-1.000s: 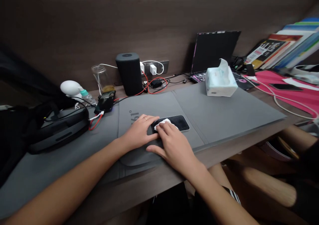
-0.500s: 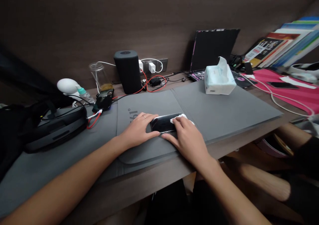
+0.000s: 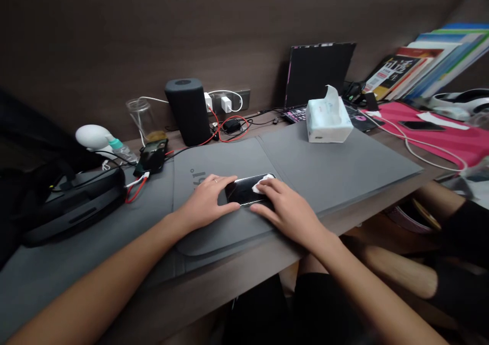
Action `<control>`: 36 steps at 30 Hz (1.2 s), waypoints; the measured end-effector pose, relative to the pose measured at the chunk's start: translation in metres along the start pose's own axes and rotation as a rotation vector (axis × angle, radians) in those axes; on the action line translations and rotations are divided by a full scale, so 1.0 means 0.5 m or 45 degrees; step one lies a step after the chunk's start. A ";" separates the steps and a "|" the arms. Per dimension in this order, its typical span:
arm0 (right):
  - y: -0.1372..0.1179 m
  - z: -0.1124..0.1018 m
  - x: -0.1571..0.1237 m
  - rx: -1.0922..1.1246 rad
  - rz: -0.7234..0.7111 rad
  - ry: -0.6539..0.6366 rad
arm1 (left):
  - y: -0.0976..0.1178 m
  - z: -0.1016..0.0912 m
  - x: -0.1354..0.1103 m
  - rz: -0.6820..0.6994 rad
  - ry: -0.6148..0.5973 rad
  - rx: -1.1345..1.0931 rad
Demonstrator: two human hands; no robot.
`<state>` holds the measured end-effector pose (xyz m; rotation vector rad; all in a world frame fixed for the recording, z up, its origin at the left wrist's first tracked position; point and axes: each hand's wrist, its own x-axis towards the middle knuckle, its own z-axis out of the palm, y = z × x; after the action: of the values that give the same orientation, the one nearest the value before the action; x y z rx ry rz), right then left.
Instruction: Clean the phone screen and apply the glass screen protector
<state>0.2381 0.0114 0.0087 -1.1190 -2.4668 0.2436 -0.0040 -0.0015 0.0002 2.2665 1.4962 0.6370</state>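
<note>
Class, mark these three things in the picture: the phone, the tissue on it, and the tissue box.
phone (image 3: pixel 240 192): head view, bare middle of the dark screen.
tissue (image 3: pixel 262 183): head view, white wad beyond the fingertips.
tissue box (image 3: pixel 329 126): head view, front face.

The left hand (image 3: pixel 206 200) steadies a dark phone (image 3: pixel 244 191) on the grey mat (image 3: pixel 336 166). The right hand (image 3: pixel 288 212) presses a white tissue (image 3: pixel 263 183) onto its screen.

The right hand (image 3: pixel 286 210) and white tissue (image 3: pixel 262 183) hide the right end of the phone (image 3: pixel 240 191); the books (image 3: pixel 431 59) run off-frame.
</note>
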 end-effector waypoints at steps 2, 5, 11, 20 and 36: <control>0.017 -0.004 0.008 -0.033 0.053 -0.014 | -0.002 0.000 0.001 -0.006 -0.003 -0.002; 0.013 0.003 0.038 -0.031 0.051 -0.054 | -0.005 0.000 0.001 0.005 0.006 -0.010; -0.048 0.024 0.067 0.062 -0.081 -0.115 | -0.001 0.001 0.001 0.027 0.010 -0.009; -0.022 0.008 -0.016 0.017 -0.129 -0.107 | -0.004 -0.005 0.003 0.029 -0.006 0.009; -0.070 0.039 0.037 0.034 -0.229 -0.084 | -0.004 0.000 0.003 0.084 0.006 0.021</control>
<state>0.1949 0.0025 0.0084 -0.8847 -2.5951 0.2628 -0.0051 0.0008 -0.0007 2.3366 1.4395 0.6509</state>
